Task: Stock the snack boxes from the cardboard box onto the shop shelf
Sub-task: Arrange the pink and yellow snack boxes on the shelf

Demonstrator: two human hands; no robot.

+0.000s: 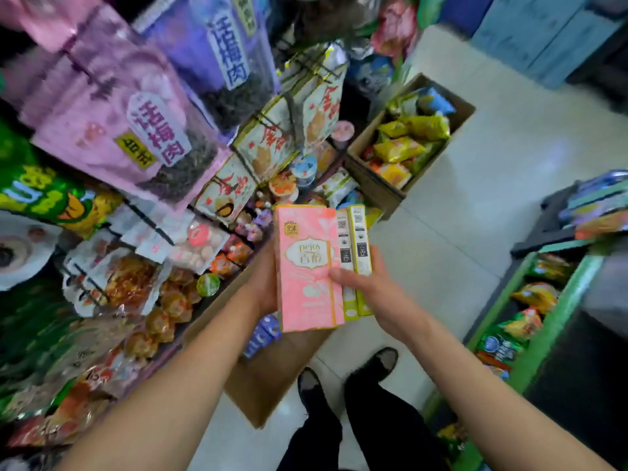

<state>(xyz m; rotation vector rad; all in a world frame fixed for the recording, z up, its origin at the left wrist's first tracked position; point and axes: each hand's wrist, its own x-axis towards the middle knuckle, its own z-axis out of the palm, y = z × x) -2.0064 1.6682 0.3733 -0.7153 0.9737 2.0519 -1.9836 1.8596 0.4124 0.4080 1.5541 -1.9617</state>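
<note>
Both hands, left hand [263, 283] and right hand [370, 287], grasp snack boxes [306, 266] above the cardboard box [268, 375]; shelf [142, 253] at nine o'clock, apparently none placed yet.

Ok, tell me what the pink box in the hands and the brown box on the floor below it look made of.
Pink rectangular snack box: printed paperboard, probably; crisp folded edges, slight sheen. Brown open box on the floor: plain matte cardboard, apparently corrugated, with an unprinted bent flap.
</note>
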